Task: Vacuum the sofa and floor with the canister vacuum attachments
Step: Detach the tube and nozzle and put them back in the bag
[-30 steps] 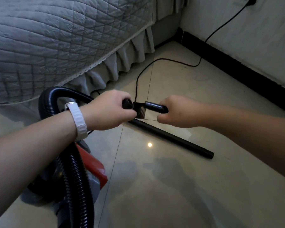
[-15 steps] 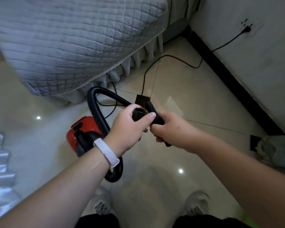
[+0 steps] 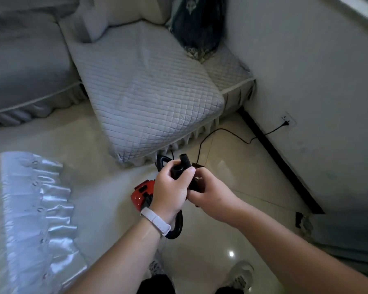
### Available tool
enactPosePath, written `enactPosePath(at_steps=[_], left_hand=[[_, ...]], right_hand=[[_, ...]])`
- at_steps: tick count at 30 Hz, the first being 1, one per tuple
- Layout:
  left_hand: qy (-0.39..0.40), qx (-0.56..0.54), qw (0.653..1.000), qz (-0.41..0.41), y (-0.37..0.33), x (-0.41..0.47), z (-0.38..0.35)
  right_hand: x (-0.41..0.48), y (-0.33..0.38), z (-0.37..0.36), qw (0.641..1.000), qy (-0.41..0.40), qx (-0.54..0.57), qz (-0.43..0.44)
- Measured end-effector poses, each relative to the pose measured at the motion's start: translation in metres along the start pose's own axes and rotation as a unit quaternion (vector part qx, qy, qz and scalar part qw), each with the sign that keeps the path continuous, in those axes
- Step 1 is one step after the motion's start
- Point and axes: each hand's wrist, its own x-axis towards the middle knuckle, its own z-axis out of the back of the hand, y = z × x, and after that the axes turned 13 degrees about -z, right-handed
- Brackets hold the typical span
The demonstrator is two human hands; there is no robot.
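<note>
hose end [image 3: 176,169] in left fingers [image 3: 168,172], nozzle [image 3: 184,158] in right fingers [image 3: 204,177]; sofa [image 3: 147,92], cord [image 3: 221,130] ahead.

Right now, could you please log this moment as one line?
left hand: grips hose end | right hand: grips black attachment | status: not yet joined | canister vacuum: on floor

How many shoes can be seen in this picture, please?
2. The left shoe shows beside the left forearm, partly hidden by it. The right shoe stands on the floor near the bottom edge.
</note>
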Motion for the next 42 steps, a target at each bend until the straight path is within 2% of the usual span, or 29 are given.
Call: enactPosePath(at_steps=[4, 11, 15, 21, 25, 29, 37, 42], left_hand=[[-0.050, -0.047, 0.998, -0.006, -0.049, -0.017, 0.029], [-0.178, -0.044, 0.983, 0.003, -0.106, -0.077, 0.078], [-0.283, -0.070, 0.956, 0.025, -0.120, -0.141, 0.103], [-0.397, -0.136, 0.907, 0.023, -0.132, -0.226, 0.136], [-0.434, -0.152, 0.888, 0.003, -0.139, -0.273, 0.169], [-0.453, -0.161, 0.877, -0.009, -0.132, -0.305, 0.215], [-0.485, -0.189, 0.854, 0.007, -0.106, -0.370, 0.355], [-0.485, -0.184, 0.855, 0.011, -0.095, -0.406, 0.440]], right_hand=[[-0.038, 0.038, -0.010, 1.000, 0.015, 0.011, 0.019], [-0.091, 0.074, -0.041, 0.988, 0.120, -0.043, 0.087], [-0.125, 0.079, -0.069, 0.963, 0.190, -0.134, 0.137], [-0.176, 0.083, -0.123, 0.914, 0.259, -0.242, 0.197], [-0.211, 0.087, -0.168, 0.891, 0.280, -0.282, 0.221], [-0.234, 0.095, -0.220, 0.882, 0.273, -0.307, 0.232], [-0.281, 0.115, -0.376, 0.874, 0.257, -0.342, 0.229], [-0.312, 0.130, -0.461, 0.880, 0.266, -0.331, 0.213]])
